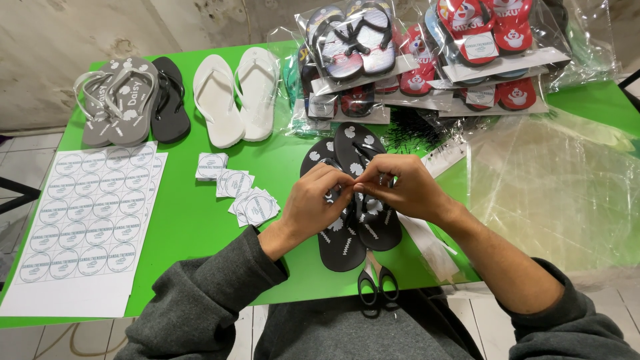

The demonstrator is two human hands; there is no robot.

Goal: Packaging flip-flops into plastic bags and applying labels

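Note:
A pair of black flip-flops (347,250) with white prints lies stacked on the green table (193,220) in front of me. My left hand (317,203) and my right hand (400,187) meet above the pair, fingertips pinched together at the straps. Whatever small thing sits between the fingertips is hidden. Black-handled scissors (378,283) lie at the table's near edge, just below the flip-flops.
A sheet of round stickers (87,213) lies at left, cut square stickers (243,193) nearby. Grey (117,100), black (170,100) and white flip-flops (233,97) sit at the back left. Bagged pairs (433,57) pile at the back right; clear plastic bags (553,187) lie at right.

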